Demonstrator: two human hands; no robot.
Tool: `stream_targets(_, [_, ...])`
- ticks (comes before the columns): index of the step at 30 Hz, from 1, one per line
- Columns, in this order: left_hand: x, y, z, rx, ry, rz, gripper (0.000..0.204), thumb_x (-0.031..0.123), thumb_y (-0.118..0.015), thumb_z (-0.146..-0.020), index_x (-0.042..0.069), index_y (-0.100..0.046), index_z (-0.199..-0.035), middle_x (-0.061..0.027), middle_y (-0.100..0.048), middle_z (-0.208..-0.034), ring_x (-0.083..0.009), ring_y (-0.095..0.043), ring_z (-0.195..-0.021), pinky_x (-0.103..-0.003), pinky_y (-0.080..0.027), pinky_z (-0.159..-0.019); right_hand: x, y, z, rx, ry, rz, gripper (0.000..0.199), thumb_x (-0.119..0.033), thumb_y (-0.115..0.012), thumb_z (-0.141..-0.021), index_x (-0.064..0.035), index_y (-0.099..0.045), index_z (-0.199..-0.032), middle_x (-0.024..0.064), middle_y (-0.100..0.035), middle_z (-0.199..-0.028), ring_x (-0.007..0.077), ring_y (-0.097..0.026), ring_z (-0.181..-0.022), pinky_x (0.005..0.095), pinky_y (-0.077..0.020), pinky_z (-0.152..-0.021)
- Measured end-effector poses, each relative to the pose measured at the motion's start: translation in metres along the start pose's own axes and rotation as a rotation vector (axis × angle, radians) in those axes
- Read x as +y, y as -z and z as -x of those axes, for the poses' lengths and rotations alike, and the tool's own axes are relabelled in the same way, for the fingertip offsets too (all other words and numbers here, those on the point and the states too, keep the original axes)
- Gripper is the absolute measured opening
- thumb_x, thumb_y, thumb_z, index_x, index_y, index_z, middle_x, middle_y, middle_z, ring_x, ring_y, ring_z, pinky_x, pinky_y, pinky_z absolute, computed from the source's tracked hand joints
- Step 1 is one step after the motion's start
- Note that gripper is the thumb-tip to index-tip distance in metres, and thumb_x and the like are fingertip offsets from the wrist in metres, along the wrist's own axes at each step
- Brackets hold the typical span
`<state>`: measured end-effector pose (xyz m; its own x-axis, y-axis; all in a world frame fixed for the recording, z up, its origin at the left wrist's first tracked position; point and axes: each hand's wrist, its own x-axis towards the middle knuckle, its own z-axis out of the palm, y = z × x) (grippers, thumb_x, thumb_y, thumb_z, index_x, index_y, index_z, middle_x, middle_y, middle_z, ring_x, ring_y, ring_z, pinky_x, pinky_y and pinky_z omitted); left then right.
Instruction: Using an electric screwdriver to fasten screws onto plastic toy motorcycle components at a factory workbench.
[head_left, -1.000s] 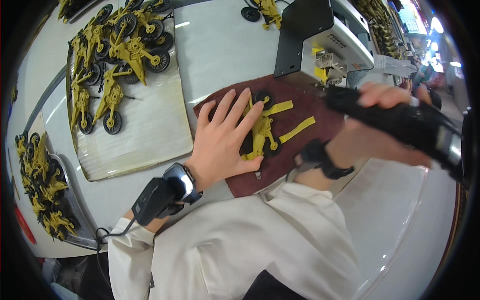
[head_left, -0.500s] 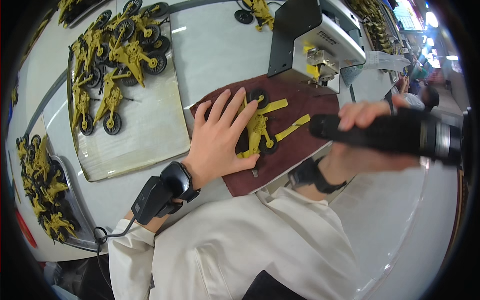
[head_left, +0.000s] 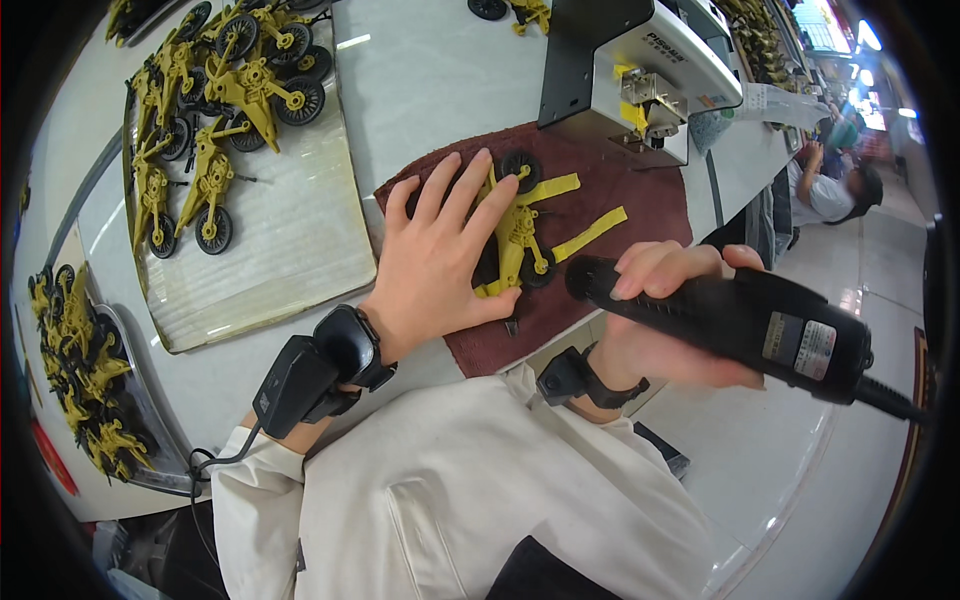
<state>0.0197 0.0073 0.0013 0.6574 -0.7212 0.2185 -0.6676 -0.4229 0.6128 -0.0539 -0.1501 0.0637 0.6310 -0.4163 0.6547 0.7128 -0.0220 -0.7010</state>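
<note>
Yellow motorcycle model [head_left: 516, 238] lies on the maroon cloth [head_left: 655, 195], immediately right of the left-hand fingers, bracketed between index fingertip and thumb tip. Its long axis runs away from the wearer, from the thumb tip toward the index fingertip, leaning slightly right at the far end. The left hand [head_left: 425, 255] is the nearer hand: its fingers are extended and spread, steadying the model's left side without clenching; contact beneath the hand is hidden.

Fingers of the right hand [head_left: 665, 325] are wrapped around a black corded tool [head_left: 745, 325]. Its rounded nose points left, toward the near wheel [head_left: 540, 268], from just beside it; a gap shows between the two. Height of the nose over the cloth cannot be determined.

Appearance of the model: yellow frame with a detailed centre section, black near wheel and black far wheel [head_left: 520, 168]. Two yellow strips [head_left: 590, 234] extend rightward, away from the left fingers; whether they are attached cannot be confirmed.

Farther left of the left fingers, a pale tray [head_left: 265, 275] carries similar models [head_left: 210, 180]. Beyond the model, to the right of the left fingertips, a black-and-white machine [head_left: 600, 115] stands on the worktop [head_left: 420, 80].
</note>
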Motion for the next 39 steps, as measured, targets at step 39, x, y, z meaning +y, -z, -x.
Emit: stream_targets(39, [0.001,0.003,0.002,0.026,-0.029,0.026,0.093,0.040,-0.076,-0.055,0.010,-0.039,-0.135,-0.0144,-0.037,-0.139,-0.0316,-0.033,-0.128,-0.046,-0.023,-0.102,0.011,0.005,-0.117,0.174,-0.110,0.592,0.086,-0.081,-0.024,-0.078,-0.0016,-0.047,-0.101,0.0093,-0.050,-0.060,0.0206,-0.046,-0.044,0.0299,-0.0406,-0.044])
